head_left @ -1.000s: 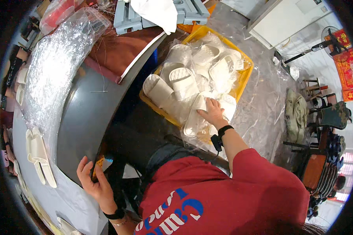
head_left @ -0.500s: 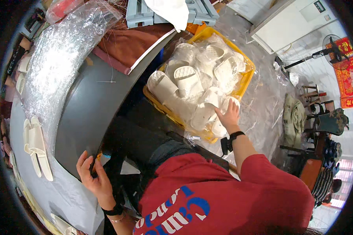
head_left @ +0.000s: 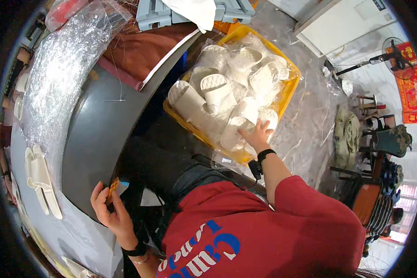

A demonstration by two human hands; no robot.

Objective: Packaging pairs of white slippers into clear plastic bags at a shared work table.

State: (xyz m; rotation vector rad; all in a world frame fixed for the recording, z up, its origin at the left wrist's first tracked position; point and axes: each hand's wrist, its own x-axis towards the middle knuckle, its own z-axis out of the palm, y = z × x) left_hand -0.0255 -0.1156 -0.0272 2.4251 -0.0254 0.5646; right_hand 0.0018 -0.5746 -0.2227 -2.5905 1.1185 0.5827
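Note:
My right hand (head_left: 259, 135) is over the near right side of a yellow crate (head_left: 288, 104). Its fingers are spread on a cream slipper (head_left: 268, 116) and grip nothing visibly. Cream slippers (head_left: 219, 95) in clear plastic bags fill the crate in a heap. At the edge of a dark grey table, my left hand (head_left: 113, 213) is curled around a narrow orange-yellow thing (head_left: 112, 189). Its lower part is hidden by the fingers, and its kind cannot be made out. A pair of cream slippers (head_left: 41, 180) lies on the table's left side.
Clear plastic bags (head_left: 55, 69) are piled on the grey table (head_left: 102, 125). Brown cloth (head_left: 143, 51) and a grey-blue plastic crate (head_left: 153, 16) are at the back. Plastic sheeting (head_left: 306, 102) covers the floor to the right. Stools, a chair (head_left: 389, 141) and a fan (head_left: 396, 58) stand farther right.
My right hand has shifted a little left and nearer, its fingers lower on the slippers. My left hand stays by the table edge with the orange-yellow thing. The whole view has shifted slightly.

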